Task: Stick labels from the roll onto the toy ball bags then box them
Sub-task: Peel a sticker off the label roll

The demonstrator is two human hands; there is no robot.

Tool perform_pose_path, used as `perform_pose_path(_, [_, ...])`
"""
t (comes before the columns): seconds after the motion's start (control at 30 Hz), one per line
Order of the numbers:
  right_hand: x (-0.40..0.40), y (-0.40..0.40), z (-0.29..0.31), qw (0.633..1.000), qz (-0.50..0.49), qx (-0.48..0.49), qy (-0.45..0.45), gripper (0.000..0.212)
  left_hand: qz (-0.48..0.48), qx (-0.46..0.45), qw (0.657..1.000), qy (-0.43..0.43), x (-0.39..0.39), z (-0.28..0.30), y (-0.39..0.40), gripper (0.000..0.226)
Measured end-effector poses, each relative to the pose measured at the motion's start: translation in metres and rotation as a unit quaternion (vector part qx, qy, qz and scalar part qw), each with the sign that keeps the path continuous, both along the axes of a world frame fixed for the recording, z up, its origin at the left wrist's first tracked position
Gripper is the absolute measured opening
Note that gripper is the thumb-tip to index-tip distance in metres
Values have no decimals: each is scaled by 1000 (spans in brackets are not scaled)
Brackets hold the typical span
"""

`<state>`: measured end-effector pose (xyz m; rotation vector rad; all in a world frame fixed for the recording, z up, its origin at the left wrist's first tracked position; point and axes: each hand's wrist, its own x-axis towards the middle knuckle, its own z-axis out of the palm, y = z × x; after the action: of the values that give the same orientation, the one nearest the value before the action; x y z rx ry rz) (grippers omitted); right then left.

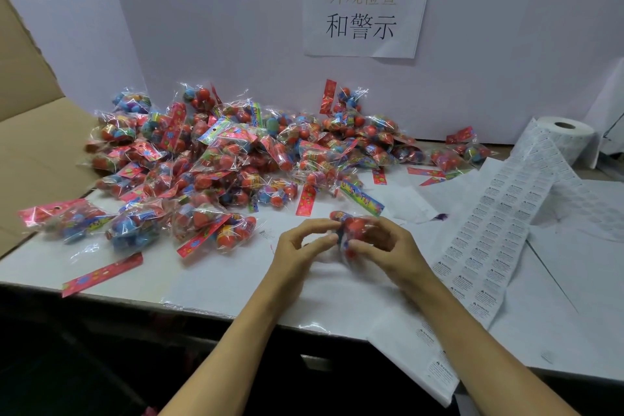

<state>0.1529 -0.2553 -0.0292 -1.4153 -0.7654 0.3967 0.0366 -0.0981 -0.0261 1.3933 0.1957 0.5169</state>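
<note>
Clear-plastic toy ball bag [354, 224] held between left hand [297, 246] and right hand [388, 246], both fingers' grip curled round it.

Bare forearms, no sleeves, ringless fingers [312, 240]

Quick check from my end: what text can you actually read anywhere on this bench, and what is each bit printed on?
"外观检查": top line, faint, on the paper sign taped to the back wall.
"和警示": bottom line, bold black, same sign.
"WARNING": heading with a triangle mark, repeated on the label strip unrolled from the label roll; the lines under it are too small to read.
Header cards on the toy ball bags: print too blurred to read.
</note>
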Motion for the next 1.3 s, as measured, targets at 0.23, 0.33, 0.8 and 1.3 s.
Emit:
perform_pose_path(0.23, [7, -3, 0, 996, -13, -22, 88, 33, 28, -19, 999, 41, 2, -2, 0, 34])
perform_pose_path(0.33, [5, -3, 2, 995, -9, -30, 92, 37, 27, -9, 999, 42, 1, -2, 0, 30])
perform_pose_path(0.8, [1, -2, 8, 991, -45, -18, 127, 24, 27, 12, 998, 52, 0, -3, 3, 31])
perform_pose_path(1.3, [-1, -3, 9, 991, -48, -25, 126, 25, 34, 12, 998, 56, 3, -5, 3, 31])
